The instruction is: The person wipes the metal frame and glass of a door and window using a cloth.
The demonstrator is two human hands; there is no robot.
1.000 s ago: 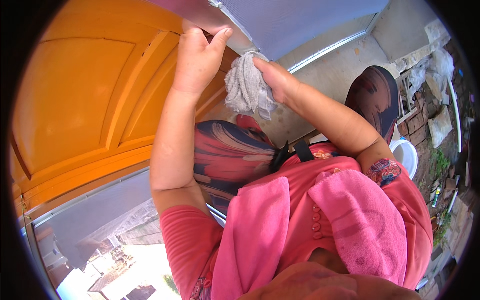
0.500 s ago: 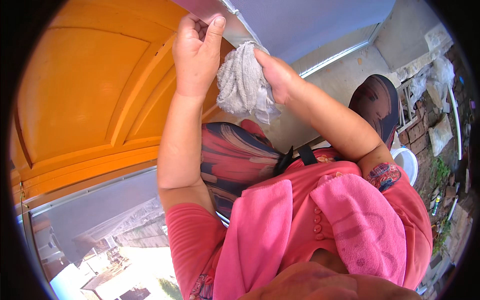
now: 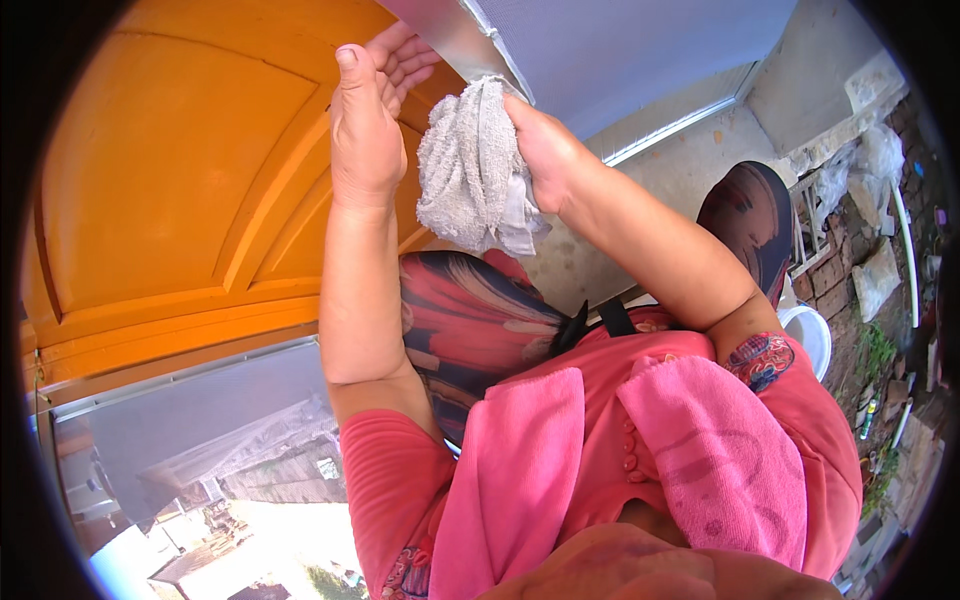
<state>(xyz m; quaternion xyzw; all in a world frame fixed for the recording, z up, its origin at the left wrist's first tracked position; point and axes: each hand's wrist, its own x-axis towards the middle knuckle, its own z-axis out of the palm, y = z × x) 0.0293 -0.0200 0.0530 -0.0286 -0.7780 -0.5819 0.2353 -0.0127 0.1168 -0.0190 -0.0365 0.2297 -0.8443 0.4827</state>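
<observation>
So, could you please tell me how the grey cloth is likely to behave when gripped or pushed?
The grey cloth is probably floppy, since it bunches into loose folds in the right hand. It seems unlikely to slip easily, as its surface looks rough and looped. It should hardly roll, given its crumpled, uneven shape.

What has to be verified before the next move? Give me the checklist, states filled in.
1. Rag held in the right hand: ok, bunched in its grip.
2. Left hand free: ok, open, with nothing seen in it.
3. Left fingers off the silvery edge: cannot tell; they overlap or nearly meet it in this view.
4. Towel clear of both hands: ok, it lies over the chest.
5. Water in the bucket: cannot tell, mostly hidden behind the person.
</observation>
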